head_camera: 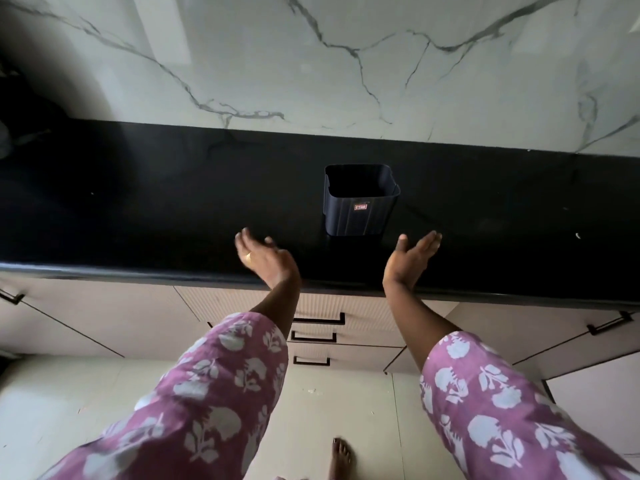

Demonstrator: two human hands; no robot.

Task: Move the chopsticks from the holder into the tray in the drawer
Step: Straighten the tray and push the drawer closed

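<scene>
A dark blue square holder [358, 209] with a small red label stands upright on the black countertop [138, 216], and nothing shows inside it. No chopsticks are in view. My left hand [265, 259] hovers over the counter's front edge, left of the holder, palm up and fingers spread, holding nothing. My right hand [410, 259] is just right of the holder, also palm up with fingers extended and empty. Below the counter, a stack of three drawers [360, 327] with black handles is shut, so no tray is visible.
A white marble wall [329, 64] rises behind the counter. Cream cabinet doors [104, 317] with black handles flank the drawers. A dark object sits at the counter's far left [14, 109]. My bare foot [341, 457] rests on the pale floor tiles.
</scene>
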